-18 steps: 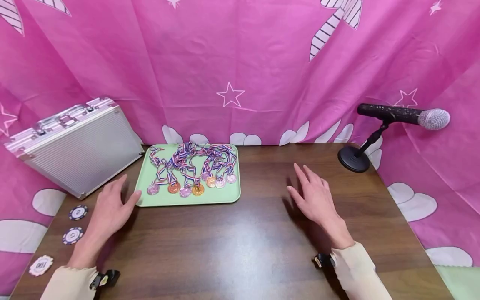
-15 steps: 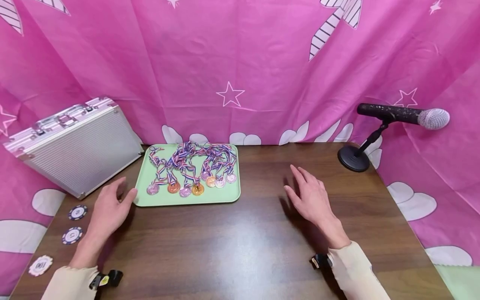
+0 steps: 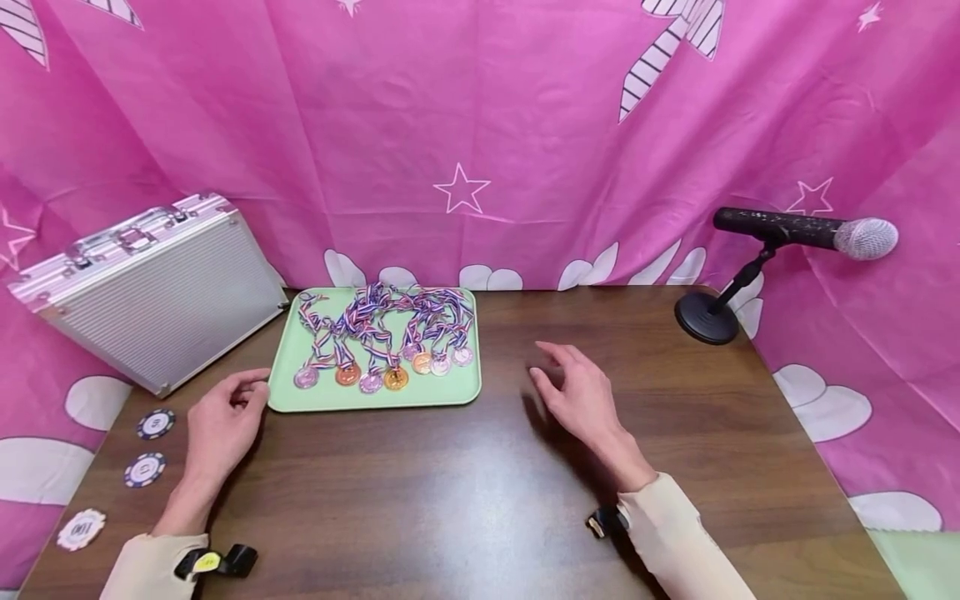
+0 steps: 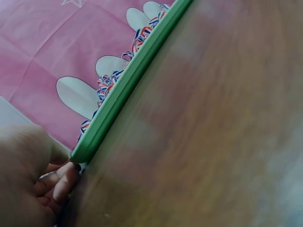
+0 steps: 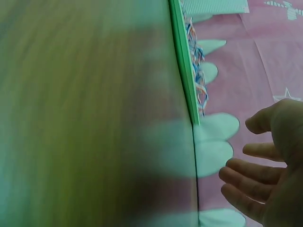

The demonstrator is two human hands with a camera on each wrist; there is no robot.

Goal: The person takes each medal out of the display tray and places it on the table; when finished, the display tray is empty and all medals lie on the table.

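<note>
A light green tray lies on the table and bears several medals with tangled striped ribbons. At the tray's left edge, my left hand has its fingers curled. The left wrist view shows that hand's thumb and fingers pinching the tray corner, though the exact contact is partly hidden. My right hand hovers over the table to the right of the tray, apart from it. Its fingers are spread and loosely bent in the right wrist view, holding nothing.
A silver case stands back left, next to the tray. Several poker chips lie at the left table edge, including a white one. A microphone on a black stand is back right. A pink curtain hangs behind.
My left hand's fingers have drawn in and curled at the tray's left edge. The right hand has moved left, closer to the tray. Tray and medals look unmoved.
</note>
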